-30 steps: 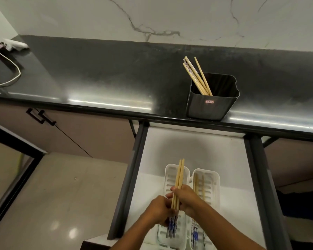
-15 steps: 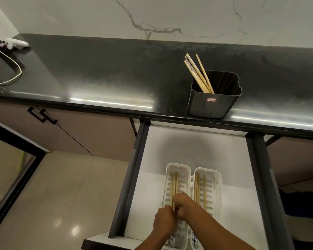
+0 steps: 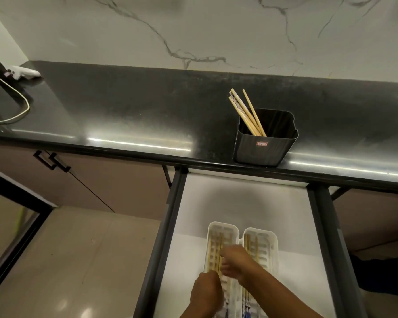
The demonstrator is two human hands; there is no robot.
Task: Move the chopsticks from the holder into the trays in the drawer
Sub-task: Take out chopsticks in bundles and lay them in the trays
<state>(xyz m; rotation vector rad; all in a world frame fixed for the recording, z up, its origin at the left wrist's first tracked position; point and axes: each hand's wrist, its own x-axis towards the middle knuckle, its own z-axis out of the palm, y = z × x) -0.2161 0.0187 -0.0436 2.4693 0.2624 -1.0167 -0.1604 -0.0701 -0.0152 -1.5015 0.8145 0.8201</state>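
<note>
- Black and glossy, the counter (image 3: 124, 115) carries a dark square holder (image 3: 265, 145) near its front edge, right above the open drawer (image 3: 239, 203).
- A few wooden chopsticks (image 3: 245, 112) stand in the holder's left corner, leaning up and to the left.
- The white-floored drawer holds two white slotted trays side by side: the left tray (image 3: 213, 228) and the right tray (image 3: 270, 237), their long sides touching.
- Pale chopsticks (image 3: 213, 253) lie lengthwise in the left tray; another set (image 3: 248, 245) lies lengthwise in the right tray.
- Both hands are over the left tray and blurred. The left hand (image 3: 207, 292) has its fingers curled over the tray's near part; I cannot tell whether it holds anything.
- The right hand (image 3: 236, 262) reaches in from the right, its fingers bent down at the chopsticks in the left tray; whether it pinches them is unclear.
- A white cable (image 3: 16, 111) loops at the counter's far left.
</note>
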